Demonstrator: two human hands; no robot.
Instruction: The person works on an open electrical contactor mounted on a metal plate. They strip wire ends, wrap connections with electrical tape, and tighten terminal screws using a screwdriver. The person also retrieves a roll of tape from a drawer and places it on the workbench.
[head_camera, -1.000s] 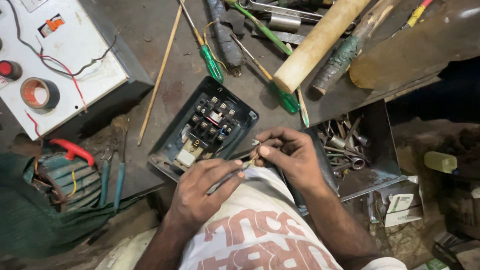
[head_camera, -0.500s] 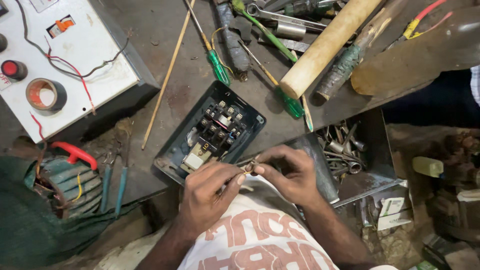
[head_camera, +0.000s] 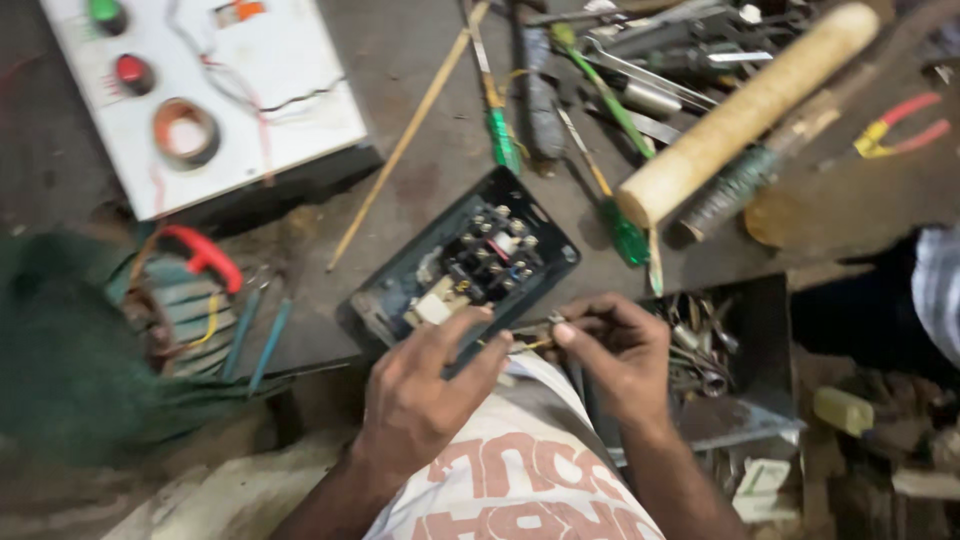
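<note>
Step in hand: both hands working thin wire end (head_camera: 528, 343) at near edge of open black switch box (head_camera: 462, 268). Right hand (head_camera: 618, 352) pinching wire tight; left hand (head_camera: 428, 392) fingers loosely spread, touching box rim. Next move likely calling for steady feed toward terminal. White panel (head_camera: 215, 95) lying upper left, bearing red and green buttons; orange tape roll (head_camera: 186, 130) resting on it.

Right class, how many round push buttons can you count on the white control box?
2. A green round button sits at the top edge of the white control box, partly cut off; a red round button lies just below it. More may be hidden beyond the frame.
</note>
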